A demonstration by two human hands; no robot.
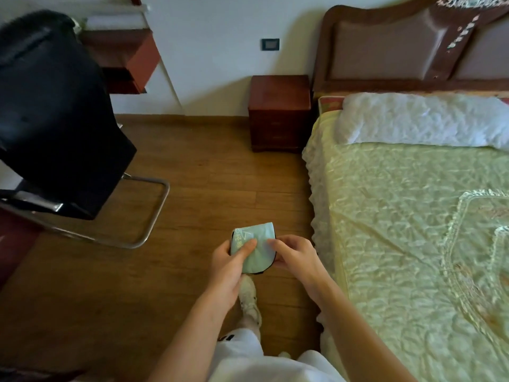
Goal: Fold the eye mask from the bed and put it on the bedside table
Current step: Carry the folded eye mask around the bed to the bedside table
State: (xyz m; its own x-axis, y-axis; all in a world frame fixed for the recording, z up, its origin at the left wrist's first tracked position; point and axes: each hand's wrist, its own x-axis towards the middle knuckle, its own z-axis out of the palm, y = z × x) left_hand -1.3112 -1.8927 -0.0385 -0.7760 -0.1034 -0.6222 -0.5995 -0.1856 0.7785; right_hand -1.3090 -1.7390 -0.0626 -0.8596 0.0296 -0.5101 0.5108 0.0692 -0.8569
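Mint-green fabric, edged in black, is pinched between both hands: the eye mask [252, 248] is folded over on itself and held in the air above the wooden floor [214, 188], off the bed and not yet on the bedside table. The left hand [230, 267] grips its left side, thumb pressed flat across the front and fingers curled behind. The right hand [293, 256] nips the right edge between thumb and fingertips, fingers close together. Pale printed marks show on the upper left part of the mask; I cannot read them.

Just below the hands a white sneaker [249, 299] stands on the boards, with white shorts [264, 362] at the near edge. To the right lies the bed [413, 230] under a pale green quilted cover, a white pillow [421, 119] at its far end against a brown padded headboard [399, 45]. The dark red-brown bedside table [279, 111] stands far off, just left of the bed's head, against the white wall. At the left, a black chair [55, 111] on a bent chrome frame.
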